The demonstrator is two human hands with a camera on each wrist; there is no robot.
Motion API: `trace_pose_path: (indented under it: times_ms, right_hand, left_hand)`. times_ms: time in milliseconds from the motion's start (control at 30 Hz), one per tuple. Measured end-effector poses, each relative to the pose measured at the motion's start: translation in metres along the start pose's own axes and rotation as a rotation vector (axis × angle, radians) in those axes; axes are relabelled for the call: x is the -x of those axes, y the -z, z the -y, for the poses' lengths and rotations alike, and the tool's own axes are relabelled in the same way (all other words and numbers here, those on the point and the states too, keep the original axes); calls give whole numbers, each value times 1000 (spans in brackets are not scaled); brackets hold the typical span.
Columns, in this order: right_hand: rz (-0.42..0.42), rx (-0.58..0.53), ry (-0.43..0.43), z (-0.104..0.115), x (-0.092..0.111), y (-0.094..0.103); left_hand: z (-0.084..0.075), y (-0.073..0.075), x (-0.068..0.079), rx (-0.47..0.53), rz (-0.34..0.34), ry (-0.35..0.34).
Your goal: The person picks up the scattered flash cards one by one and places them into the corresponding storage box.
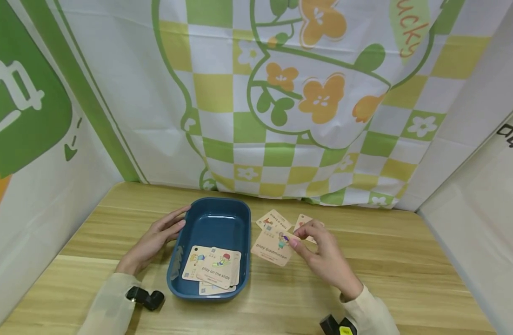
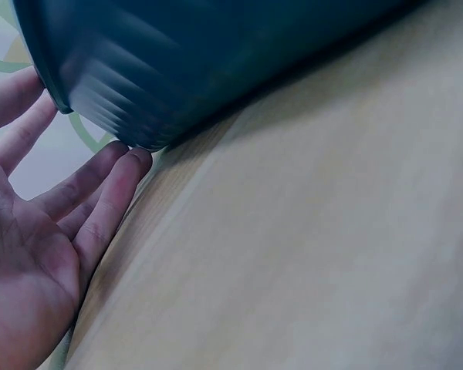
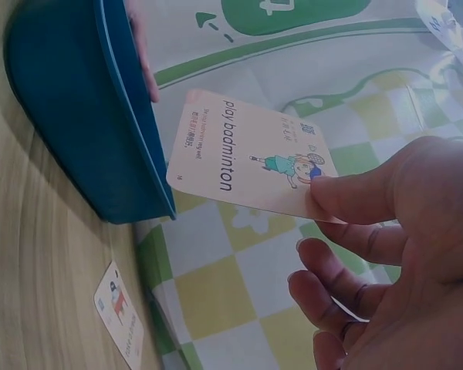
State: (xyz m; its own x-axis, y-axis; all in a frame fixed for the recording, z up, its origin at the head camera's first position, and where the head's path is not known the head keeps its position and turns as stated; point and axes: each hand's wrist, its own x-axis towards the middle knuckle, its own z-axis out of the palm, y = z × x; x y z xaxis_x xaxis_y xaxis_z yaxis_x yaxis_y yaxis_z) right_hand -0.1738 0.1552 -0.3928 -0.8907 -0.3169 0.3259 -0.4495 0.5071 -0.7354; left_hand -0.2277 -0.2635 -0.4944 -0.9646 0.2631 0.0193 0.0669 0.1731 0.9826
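Between thumb and fingers my right hand (image 1: 325, 256) pinches a "play badminton" flashcard (image 1: 273, 249) by one corner, raised off the table just right of the blue tray (image 1: 249, 242). In the right wrist view the same flashcard (image 3: 247, 154) faces up near the tray's wall (image 3: 69, 100). My left hand (image 1: 156, 239) touches the tray's left side with extended fingers; the left wrist view has its fingertips against the outer wall and rim. Several cards lie overlapped in the tray's near end, a "play on the slide" card (image 1: 218, 267) on top.
Two more cards lie on the wooden table (image 1: 407, 265) right of the tray: one reading "take a break" (image 1: 277, 218), and another card (image 1: 302, 221) partly hidden behind my right hand. A patterned cloth (image 1: 289, 172) hangs at the table's back edge, with white walls at both sides.
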Motion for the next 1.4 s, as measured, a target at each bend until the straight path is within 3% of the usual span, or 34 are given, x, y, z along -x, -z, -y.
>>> trace_pose_path:
  times_ms: [500,1133,1400]
  right_hand:
    - [6,5,106,10,-10,-18]
    - [77,-74,67,32,-25,-51]
    - [88,-77,55,30,-26,-64]
  left_hand:
    - [1,0,0,1,-3,5]
    - [1,0,1,-1,-1,-3]
    - [1,1,1,-2,1,-11]
